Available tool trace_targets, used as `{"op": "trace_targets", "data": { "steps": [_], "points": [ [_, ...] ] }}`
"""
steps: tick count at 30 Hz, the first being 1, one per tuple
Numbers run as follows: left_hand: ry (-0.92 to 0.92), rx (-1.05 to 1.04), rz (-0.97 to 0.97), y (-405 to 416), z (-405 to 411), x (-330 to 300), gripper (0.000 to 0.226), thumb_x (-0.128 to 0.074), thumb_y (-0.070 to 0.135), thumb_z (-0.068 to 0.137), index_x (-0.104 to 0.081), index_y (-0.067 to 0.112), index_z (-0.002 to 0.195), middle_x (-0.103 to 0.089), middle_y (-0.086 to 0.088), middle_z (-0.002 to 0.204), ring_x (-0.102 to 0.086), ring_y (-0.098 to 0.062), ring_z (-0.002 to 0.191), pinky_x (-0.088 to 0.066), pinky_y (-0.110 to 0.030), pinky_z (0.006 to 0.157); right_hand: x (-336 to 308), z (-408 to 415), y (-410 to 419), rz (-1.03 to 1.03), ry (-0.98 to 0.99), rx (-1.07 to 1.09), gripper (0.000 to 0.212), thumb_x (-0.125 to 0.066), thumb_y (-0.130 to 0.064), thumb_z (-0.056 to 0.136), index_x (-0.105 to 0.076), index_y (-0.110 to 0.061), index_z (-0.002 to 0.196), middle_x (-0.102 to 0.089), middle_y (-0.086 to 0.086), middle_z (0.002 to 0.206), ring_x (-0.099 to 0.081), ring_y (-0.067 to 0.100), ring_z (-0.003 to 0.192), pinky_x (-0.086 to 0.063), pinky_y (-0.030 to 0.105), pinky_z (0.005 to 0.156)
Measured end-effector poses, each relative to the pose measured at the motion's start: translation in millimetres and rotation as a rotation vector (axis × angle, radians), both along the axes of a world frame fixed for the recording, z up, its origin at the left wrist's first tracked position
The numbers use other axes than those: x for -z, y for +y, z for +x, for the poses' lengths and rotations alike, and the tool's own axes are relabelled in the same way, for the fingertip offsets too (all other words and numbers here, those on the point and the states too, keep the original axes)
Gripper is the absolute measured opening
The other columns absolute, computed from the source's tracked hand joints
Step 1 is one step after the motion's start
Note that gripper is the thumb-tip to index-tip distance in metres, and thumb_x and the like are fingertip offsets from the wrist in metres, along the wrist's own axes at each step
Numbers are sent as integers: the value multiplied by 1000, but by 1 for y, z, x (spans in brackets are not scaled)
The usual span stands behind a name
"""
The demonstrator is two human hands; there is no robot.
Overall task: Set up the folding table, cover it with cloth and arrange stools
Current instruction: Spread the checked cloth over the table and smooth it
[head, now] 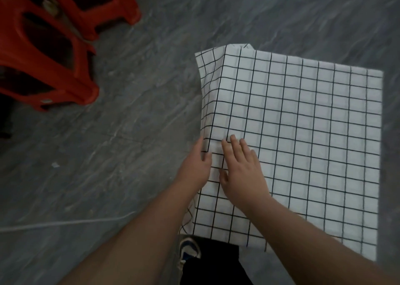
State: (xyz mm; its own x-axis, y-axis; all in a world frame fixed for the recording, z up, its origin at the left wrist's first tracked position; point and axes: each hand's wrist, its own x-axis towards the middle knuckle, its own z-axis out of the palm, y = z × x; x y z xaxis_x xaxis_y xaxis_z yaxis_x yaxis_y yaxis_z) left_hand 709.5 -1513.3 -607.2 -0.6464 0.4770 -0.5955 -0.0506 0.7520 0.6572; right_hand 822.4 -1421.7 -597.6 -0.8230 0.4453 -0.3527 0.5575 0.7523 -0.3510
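At the bench's left edge, my left hand (195,165) and right hand (242,167) press flat, fingers straight, on the cloth (303,133) covering it. Pushing unevenly could drag the cloth askew. Stools (49,53) wait far left.

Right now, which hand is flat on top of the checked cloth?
The right hand lies flat on top of the cloth, fingers straight. The left hand is at the table's left edge instead, against the part that hangs down.

Matt checked cloth (303,133), glossy plastic stools (54,46)
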Motion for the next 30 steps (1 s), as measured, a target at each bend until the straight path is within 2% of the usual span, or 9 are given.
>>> {"op": "trace_targets", "data": {
  "steps": [4, 9, 13, 16, 19, 21, 23, 25, 30],
  "points": [
    [-61, 1, -65, 14, -5, 15, 55, -44, 27, 104, -25, 26, 156, -35, 1, 159, -34, -14, 144, -19, -15, 102, 15, -4, 14, 7, -53, -29, 73, -41, -37, 98, -1, -25, 158, 4, 2, 167, 8, 25, 153, -3, 49, 123],
    [-70, -9, -68, 17, 0, 23, 55, -44, 18, 103, -30, 24, 155, -35, 3, 158, -30, -15, 146, -19, -17, 110, 23, -1, 17, -30, -116, -58, 77, -44, -37, 96, 0, -25, 159, 7, 2, 166, 11, 26, 152, -2, 50, 123],
    [-139, -37, -93, 20, -3, 28, 56, -39, 11, 103, -27, 25, 156, -32, 0, 160, -28, -15, 146, -17, -16, 106, 25, -3, 15, -17, -120, -42, 81, -51, -33, 93, -5, -23, 159, 1, 3, 167, 6, 27, 153, -5, 53, 122],
    [-162, -18, -91, 22, -6, 28, 56, -39, 10, 103, -27, 25, 156, -33, 0, 159, -30, -15, 145, -19, -15, 102, 24, -5, 15, -26, -127, -26, 80, -50, -29, 94, -2, -24, 158, 5, 1, 167, 10, 26, 152, -1, 51, 123],
    [-142, 17, -89, 20, -10, 25, 61, -42, 10, 99, -27, 27, 156, -39, 0, 156, -39, -5, 129, -24, -11, 94, 19, -7, 16, -53, -110, 4, 75, -48, -30, 97, -5, -24, 158, 2, 0, 167, 8, 24, 153, -2, 50, 123],
    [-128, 43, -100, 16, -9, 17, 66, -45, 11, 98, -20, 29, 157, -37, 1, 156, -37, -2, 119, -24, -12, 90, 12, -5, 16, -51, -81, 28, 71, -45, -35, 98, -8, -25, 158, 0, 0, 167, 7, 21, 153, -3, 48, 123],
    [-92, 88, -126, 10, -5, 6, 70, -46, 12, 99, -13, 26, 159, -25, 0, 162, -33, -8, 135, -21, -14, 98, 2, -1, 16, -38, -37, 40, 69, -44, -38, 99, -10, -25, 158, -2, 0, 167, 6, 20, 153, -3, 46, 124],
    [-15, 159, -146, 5, -1, -1, 71, -46, 13, 99, -9, 24, 159, -11, -1, 166, -15, -15, 150, -13, -23, 115, -6, 8, 15, -32, -6, 72, 68, -43, -38, 100, -12, -24, 158, -4, 0, 166, 4, 19, 153, -3, 45, 124],
    [171, 365, -197, -5, 36, -20, 72, -43, 18, 99, -2, 22, 159, 3, -5, 167, 0, -20, 153, -2, -33, 122, -25, 55, 12, -15, 3, 170, 64, -41, -36, 101, -17, -19, 157, -10, 2, 166, -3, 21, 153, -9, 48, 123]
  ]
}}
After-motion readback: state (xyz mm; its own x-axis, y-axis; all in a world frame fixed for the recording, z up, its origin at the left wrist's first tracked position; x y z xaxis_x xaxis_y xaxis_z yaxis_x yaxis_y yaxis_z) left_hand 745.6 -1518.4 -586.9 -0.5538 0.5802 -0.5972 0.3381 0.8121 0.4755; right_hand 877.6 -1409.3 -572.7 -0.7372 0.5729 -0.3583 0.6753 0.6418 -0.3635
